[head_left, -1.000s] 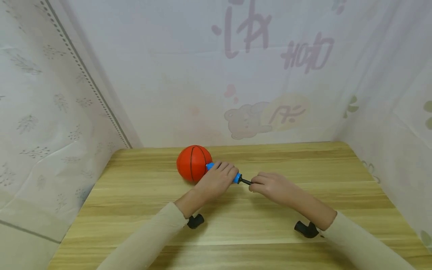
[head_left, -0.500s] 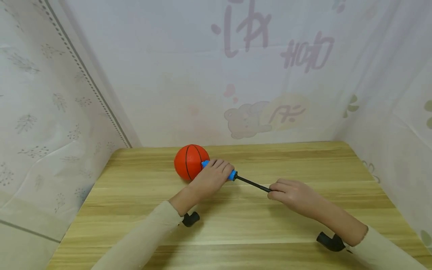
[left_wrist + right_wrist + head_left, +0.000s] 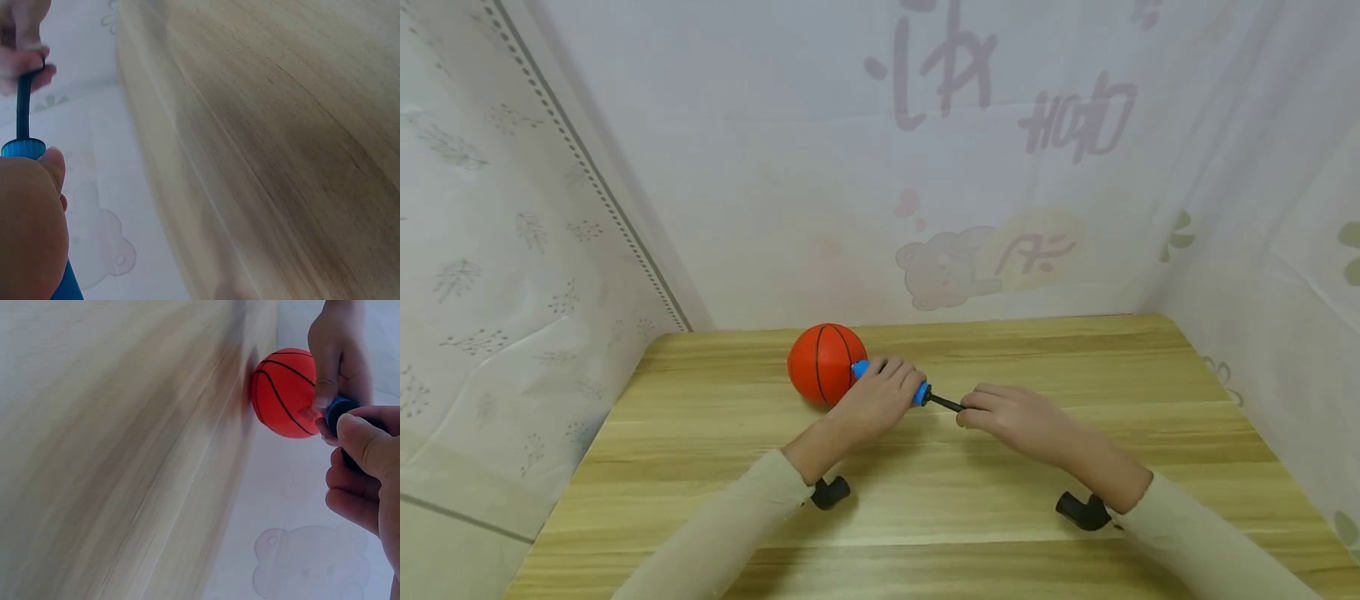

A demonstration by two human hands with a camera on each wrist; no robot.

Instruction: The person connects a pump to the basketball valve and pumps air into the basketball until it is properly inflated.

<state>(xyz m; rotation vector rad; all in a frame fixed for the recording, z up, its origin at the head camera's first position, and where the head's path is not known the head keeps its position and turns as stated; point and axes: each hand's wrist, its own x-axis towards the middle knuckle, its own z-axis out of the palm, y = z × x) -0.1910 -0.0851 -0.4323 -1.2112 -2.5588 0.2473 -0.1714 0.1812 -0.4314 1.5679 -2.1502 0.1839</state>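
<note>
A red-orange toy basketball with black lines rests near the table's back edge. The tip of a blue hand pump meets the ball's right side. My left hand wraps around the pump's barrel, covering most of it; in the left wrist view, the ribbed blue collar shows beyond the thumb. From the barrel's near end a short stretch of black plunger rod sticks out to the right. My right hand grips the rod's outer end, its thumb and curled fingers closed around the black handle in the right wrist view.
A wood-grain table lies under both arms. Pale printed cloth hangs behind it and along both sides. Black wrist mounts stick out below each sleeve.
The right hand first drew the rod far out to the right, then moved back left, so less rod shows now. The ball and left hand shifted slightly left, then partly back right.
</note>
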